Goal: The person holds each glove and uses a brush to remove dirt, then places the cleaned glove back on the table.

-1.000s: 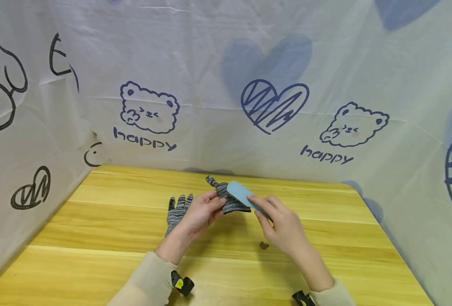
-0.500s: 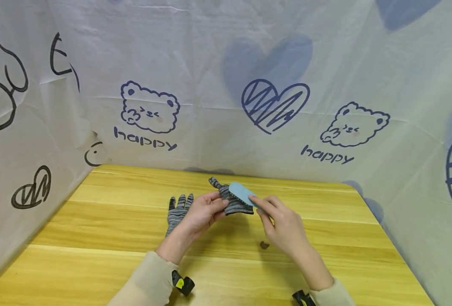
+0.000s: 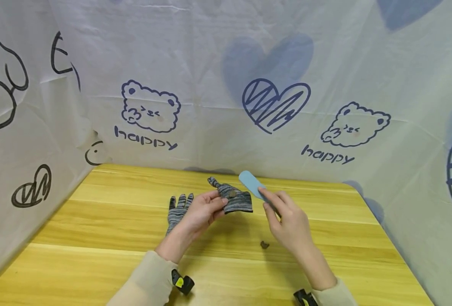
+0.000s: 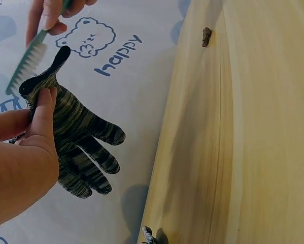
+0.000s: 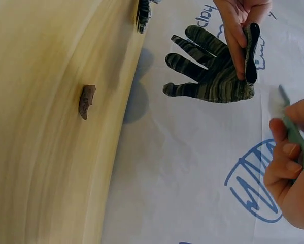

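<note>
1. One grey-and-black striped knit glove (image 3: 175, 216) lies on the yellow wood-grain table (image 3: 107, 221), just left of the left hand (image 3: 203, 209).
2. That hand pinches a second striped knit glove (image 3: 240, 203) above the table, cuff toward the right; a round brown spot (image 3: 232, 194) shows on it.
3. Half a second ago the pale blue-green brush (image 3: 251, 183) with white bristles lay over that spot; now it stands apart, just right of the raised glove. The mark is bared, so the scrubbing looks interrupted rather than finished.
4. A small dark-brown lump (image 3: 264, 245) sits on the near side, beneath the work.
5. The right hand (image 3: 290, 221) grips the brush's handle, well apart from the left.
6. White cloth with blue drawings (image 3: 207, 110) rises behind the far edge, limiting reach there; wood stretches widely toward the left and right edges.
</note>
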{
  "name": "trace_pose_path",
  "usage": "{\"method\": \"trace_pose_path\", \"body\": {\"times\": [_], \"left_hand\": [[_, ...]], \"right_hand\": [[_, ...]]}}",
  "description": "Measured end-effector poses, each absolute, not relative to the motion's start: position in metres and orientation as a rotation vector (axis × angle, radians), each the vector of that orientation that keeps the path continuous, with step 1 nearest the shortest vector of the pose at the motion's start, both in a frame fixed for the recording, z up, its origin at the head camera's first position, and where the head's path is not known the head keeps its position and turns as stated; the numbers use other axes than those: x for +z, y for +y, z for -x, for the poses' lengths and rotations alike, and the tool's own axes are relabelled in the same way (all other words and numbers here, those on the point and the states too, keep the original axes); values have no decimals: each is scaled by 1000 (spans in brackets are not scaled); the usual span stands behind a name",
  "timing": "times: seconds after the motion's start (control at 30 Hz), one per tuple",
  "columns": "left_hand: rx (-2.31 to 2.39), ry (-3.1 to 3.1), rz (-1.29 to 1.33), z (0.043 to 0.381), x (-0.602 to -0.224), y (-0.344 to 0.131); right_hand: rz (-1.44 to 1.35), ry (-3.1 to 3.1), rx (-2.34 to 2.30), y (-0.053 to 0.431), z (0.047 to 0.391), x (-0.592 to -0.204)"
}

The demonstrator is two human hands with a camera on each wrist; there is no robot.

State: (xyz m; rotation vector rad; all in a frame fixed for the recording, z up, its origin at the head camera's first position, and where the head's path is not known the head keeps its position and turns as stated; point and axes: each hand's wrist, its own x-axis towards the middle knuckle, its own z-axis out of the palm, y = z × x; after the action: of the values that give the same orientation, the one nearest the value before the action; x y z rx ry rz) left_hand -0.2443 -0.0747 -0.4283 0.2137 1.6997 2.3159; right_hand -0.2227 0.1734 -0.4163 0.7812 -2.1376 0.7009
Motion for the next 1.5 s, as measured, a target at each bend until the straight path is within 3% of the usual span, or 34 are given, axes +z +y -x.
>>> {"method": "trace_pose_path", "body": {"times": [0.37, 1.13, 1.5], "left_hand": [[2319, 1712, -242, 246, -427, -76], [2300, 1718, -274, 245, -428, -77], [2305, 1732, -243, 246, -430, -75]], "right_hand": [[-967, -2164, 667, 167, 220, -419], [-740, -2147, 688, 174, 222, -416], [-965, -2177, 649, 170, 220, -417]]}}
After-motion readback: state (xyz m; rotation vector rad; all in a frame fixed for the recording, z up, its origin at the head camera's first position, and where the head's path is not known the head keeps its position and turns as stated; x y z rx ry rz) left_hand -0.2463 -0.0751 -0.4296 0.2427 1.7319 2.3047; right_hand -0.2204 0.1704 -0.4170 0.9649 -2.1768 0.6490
